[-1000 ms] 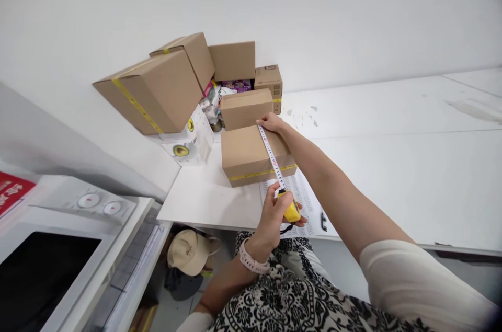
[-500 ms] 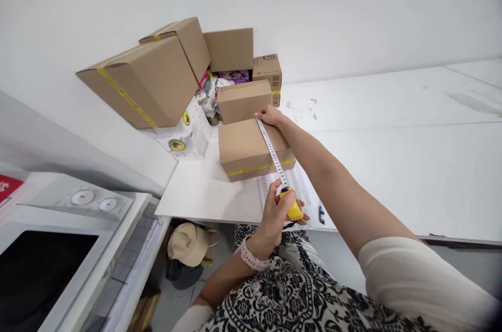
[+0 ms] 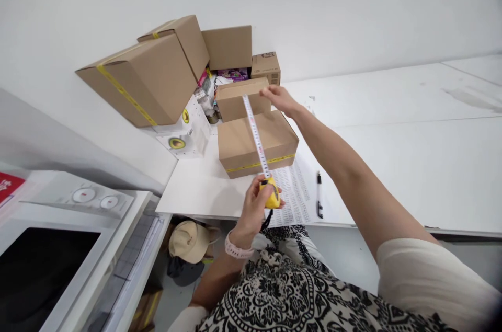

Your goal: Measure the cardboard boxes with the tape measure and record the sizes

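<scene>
My left hand is closed round a yellow tape measure just off the table's near edge. Its white blade sticks out, up and away over a closed cardboard box with yellow tape, and the tip hangs free in the air near a smaller box behind. My right hand hovers above the far right corner of the taped box, a little right of the blade's tip. Its fingers are loosely apart and hold nothing.
A printed sheet and a black pen lie on the white table right of the box. More cardboard boxes are piled in the corner by the wall. A white machine stands at the left; a cap lies below.
My right hand has let go of the blade's end and lifted off the box towards the right. My left hand has swung the tape measure left, and the blade now stands free above the box.
</scene>
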Demonstrator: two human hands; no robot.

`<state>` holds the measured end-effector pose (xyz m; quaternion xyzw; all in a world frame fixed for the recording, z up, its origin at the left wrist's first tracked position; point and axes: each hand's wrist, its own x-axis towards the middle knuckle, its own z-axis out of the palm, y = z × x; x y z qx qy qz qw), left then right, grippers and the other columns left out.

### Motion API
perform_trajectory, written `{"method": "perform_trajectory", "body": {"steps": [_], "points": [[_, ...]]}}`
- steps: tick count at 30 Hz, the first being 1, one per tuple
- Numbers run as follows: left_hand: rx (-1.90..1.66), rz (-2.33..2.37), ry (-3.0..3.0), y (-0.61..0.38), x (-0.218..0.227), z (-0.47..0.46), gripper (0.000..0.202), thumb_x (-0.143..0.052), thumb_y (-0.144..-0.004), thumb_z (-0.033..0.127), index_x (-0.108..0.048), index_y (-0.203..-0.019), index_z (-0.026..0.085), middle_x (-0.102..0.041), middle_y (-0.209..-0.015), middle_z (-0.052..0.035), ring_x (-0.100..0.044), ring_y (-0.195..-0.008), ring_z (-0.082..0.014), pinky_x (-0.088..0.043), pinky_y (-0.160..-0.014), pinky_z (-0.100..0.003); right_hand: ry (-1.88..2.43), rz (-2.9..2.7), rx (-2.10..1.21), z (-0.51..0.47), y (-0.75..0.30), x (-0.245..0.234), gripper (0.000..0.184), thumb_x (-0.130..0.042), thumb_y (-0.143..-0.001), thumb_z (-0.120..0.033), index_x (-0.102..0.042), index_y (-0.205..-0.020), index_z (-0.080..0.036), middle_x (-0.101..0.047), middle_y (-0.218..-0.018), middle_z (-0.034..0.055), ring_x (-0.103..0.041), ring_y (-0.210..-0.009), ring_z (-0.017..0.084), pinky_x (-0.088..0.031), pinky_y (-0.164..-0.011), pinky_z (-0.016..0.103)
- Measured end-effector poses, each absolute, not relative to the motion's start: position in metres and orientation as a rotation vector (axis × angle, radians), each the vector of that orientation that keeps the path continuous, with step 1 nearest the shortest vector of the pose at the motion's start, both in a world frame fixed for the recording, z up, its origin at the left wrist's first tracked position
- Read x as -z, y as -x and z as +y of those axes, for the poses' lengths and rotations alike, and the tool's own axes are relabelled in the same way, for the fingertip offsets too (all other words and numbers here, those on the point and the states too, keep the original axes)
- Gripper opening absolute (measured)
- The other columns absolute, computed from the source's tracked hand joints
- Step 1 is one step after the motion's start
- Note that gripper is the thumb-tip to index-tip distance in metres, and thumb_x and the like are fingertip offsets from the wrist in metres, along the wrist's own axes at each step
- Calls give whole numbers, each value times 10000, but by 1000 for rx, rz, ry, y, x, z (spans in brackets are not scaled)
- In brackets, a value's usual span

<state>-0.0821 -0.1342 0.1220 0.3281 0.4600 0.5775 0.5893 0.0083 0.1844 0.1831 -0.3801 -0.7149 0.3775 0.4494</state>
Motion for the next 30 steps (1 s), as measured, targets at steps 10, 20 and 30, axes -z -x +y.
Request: {"method": "perform_trajectory", "body": {"steps": [10,20,30], "points": [[-2021,1551,-864,203,-63,-124,533,-823,-721,481,-542,-1083,209,-746,-941,-51,-737,-856,-196,-559,-733,-289,1287,-1465,-1076,66,-131,-76,369,-569,-723,-156,-725,-1058,-166,-741,-1215,153,-668,-1167,299,-461,-1094,547],[-1992,1335,-1021,199,-105,-100,481,-794,-728,475,-582,-1069,210,-731,-992,-52,-752,-825,-210,-576,-773,-329,1124,-1626,-1159,13,-117,-106,525,-703,-789,-328,-661,-1298,-205,-669,-1343,127,-643,-1104,278,-569,-935,472],[-1957,1157,-965,165,-188,-155,428,-828,-670,488,-652,-937,203,-743,-938,-32,-760,-762,-251,-609,-872,-466,1187,-1552,-969,-8,-119,-132,527,-703,-827,-473,-647,-1306,-261,-618,-1353,109,-598,-826,189,-545,-793,417]]}}
